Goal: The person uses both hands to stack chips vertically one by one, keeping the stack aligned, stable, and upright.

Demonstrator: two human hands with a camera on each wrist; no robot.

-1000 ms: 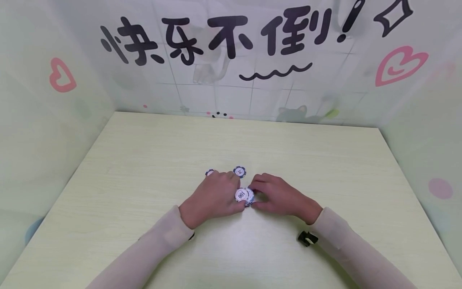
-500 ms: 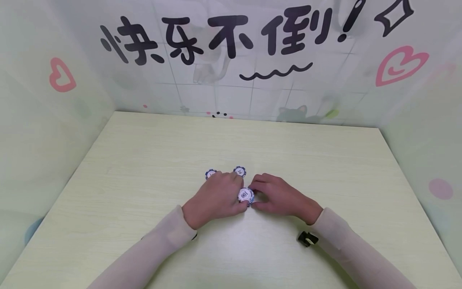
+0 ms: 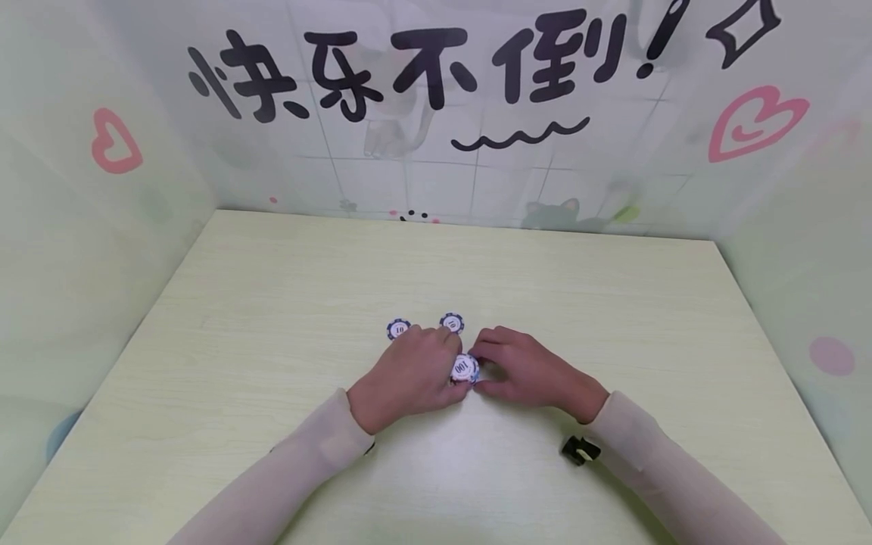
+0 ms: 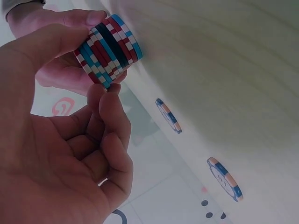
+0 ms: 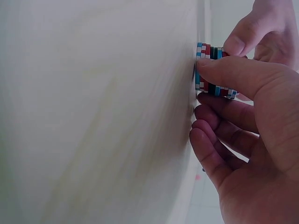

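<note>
A stack of poker chips [image 3: 466,369], with a white 100 chip on top, stands on the table between my hands. Red, blue, black and white edges show along the stack [image 4: 110,51] in the left wrist view. My left hand [image 3: 409,371] pinches its upper part between thumb and index finger, the other fingers curled beside it. From the opposite side my right hand [image 3: 527,371] grips the lower part with thumb and index finger, as the right wrist view shows of the stack [image 5: 212,84]. Fingers hide part of the chips.
Two blue-and-white chips marked 10 lie flat behind my left hand: a left chip [image 3: 398,328], partly covered by it, and a right chip [image 3: 452,322]. The wooden table [image 3: 306,280] ends at a printed back curtain [image 3: 436,182].
The top 100 chip, offset to the left before, has slid right and now sits more evenly over the stack. My left hand moved slightly right with it; my right hand stayed put.
</note>
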